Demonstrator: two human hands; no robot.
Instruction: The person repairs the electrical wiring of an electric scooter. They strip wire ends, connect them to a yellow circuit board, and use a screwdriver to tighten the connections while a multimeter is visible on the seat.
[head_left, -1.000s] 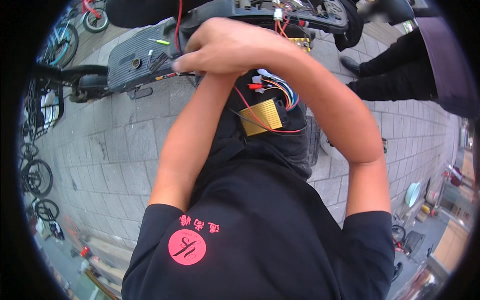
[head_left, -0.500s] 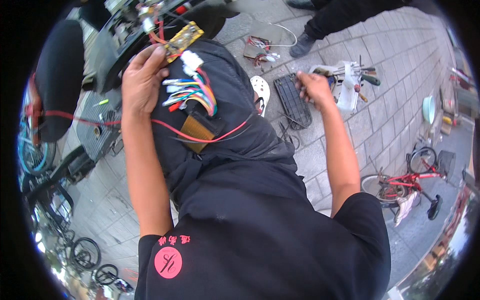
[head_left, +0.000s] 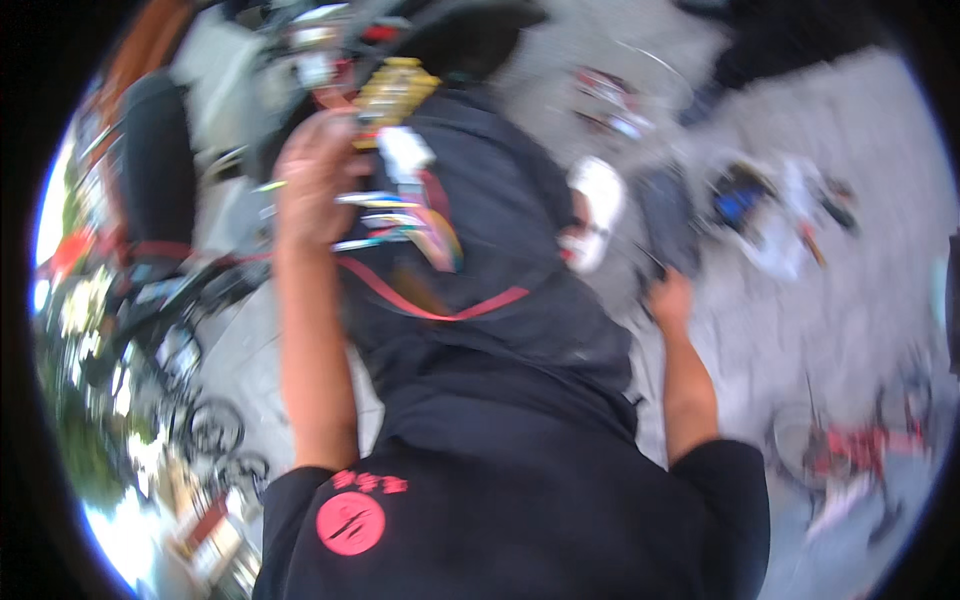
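Note:
My left hand (head_left: 318, 185), smeared by motion, has its fingers closed at the near end of a yellow circuit board (head_left: 402, 88) above my knee. Beside it hang a white plug connector (head_left: 405, 152) and a bundle of coloured wires (head_left: 437, 238), which runs to a finned box on my lap. A red wire (head_left: 440, 316) loops across my thigh. My right hand (head_left: 672, 300) reaches down to the paving by the near end of a black plastic cover (head_left: 665, 215). Its fingers are blurred; a dark thin tool (head_left: 650, 272) lies at them, and whether it is gripped cannot be made out.
Right of the cover lies a white plastic bag (head_left: 780, 245) with tools. A small part with wires (head_left: 612, 100) rests on the paving near another person's dark leg (head_left: 790, 40). A red bicycle (head_left: 850, 445) is at the right, and a vehicle with a black seat (head_left: 158, 170) stands at the left.
My right hand has come down from over the black cover to its near end. The whole view has shifted and blurred; my left hand stays at the circuit board.

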